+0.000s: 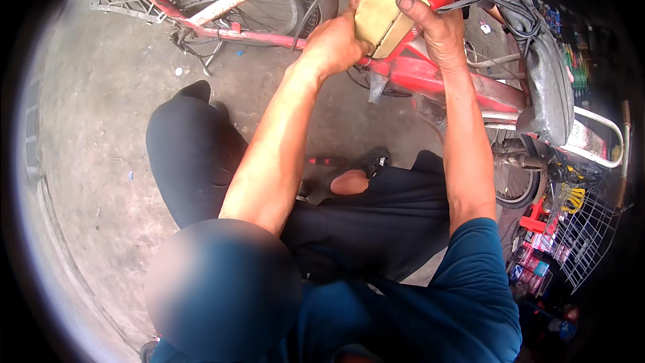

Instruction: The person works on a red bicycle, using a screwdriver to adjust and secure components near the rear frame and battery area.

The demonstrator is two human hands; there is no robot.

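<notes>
While both hands are working at the red bike frame (pixel 430 77), the tan pad (pixel 379 17) is sitting between them, against the top tube. Left hand (pixel 334 44) is closing its grip on the pad's left edge; right hand (pixel 437 27) is clamping the right edge, thumb on top. Judgement: keep pressure even on both sides and fingers off the black cables (pixel 510 3).
</notes>
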